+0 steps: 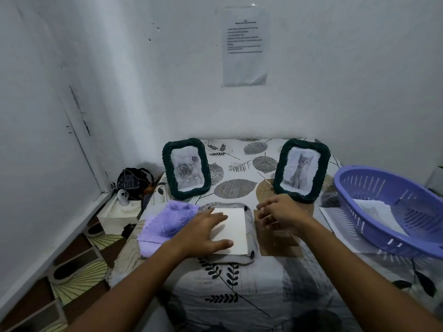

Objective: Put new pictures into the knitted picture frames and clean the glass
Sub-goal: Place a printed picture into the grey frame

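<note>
Head view: one camera.
Left grip [208, 232]: fingers spread flat, pressing the white sheet [233, 232] in the face-down frame [250, 213].
Right grip [279, 216]: blurred, cannot tell.
Beyond grips: two upright knitted frames [186, 167].
Wall notice [245, 45]: text unreadable.

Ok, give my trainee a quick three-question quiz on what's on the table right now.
1. True or false: both standing frames hold cat pictures.
2. What does the left hand rest on: A the purple cloth, B the white sheet, C the basket?
3. Which standing frame is nearer the basket?

Key: 1 false, the left frame shows roses; 2 B; 3 the cat frame.
</note>
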Motion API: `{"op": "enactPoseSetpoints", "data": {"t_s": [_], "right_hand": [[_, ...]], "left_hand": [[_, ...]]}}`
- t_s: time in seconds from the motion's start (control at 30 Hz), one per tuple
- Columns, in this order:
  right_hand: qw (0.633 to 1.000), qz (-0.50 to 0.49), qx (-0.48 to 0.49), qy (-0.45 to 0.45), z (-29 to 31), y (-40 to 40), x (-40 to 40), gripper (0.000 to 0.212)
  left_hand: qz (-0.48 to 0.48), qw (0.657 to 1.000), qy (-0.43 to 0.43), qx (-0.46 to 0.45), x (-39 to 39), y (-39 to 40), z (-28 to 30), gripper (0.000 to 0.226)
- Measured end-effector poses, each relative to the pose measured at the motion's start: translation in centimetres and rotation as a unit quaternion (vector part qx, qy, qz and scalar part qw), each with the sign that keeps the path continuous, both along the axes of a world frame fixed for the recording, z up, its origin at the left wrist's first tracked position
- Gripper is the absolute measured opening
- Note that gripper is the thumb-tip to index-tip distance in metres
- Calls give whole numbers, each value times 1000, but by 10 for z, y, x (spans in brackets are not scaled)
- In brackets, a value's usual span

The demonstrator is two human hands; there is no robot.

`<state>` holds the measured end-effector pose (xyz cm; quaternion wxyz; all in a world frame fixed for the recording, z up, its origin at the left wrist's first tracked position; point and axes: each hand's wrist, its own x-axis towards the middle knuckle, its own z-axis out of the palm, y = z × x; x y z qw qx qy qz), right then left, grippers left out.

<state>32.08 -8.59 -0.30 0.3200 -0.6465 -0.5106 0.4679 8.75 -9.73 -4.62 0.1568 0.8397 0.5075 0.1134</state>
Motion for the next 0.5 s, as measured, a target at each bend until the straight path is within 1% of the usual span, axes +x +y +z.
{"op": "enactPoseSetpoints", "data": {"t_s": [0.13,0.23,0.27,0.33,0.5], "right_hand": [[999,24,-11,-41,-10,7,-26,25],[996,25,-7,-86,-14,12,-35,24],[996,23,-9,-91,-15,13,-36,23],[997,22,-25,-77,-16,15,-39,22],[999,-9,-36,-20,-18,18,-37,19]], "left_hand": [[15,998,55,-20,-14,-3,1,80],[4,995,87,-41,-16,-5,3,82],[2,994,96,-43,-15,-6,3,79],[-3,993,109,-46,-16,-6,1,75],[-17,991,117,-62,-20,-1,-5,80]]}}
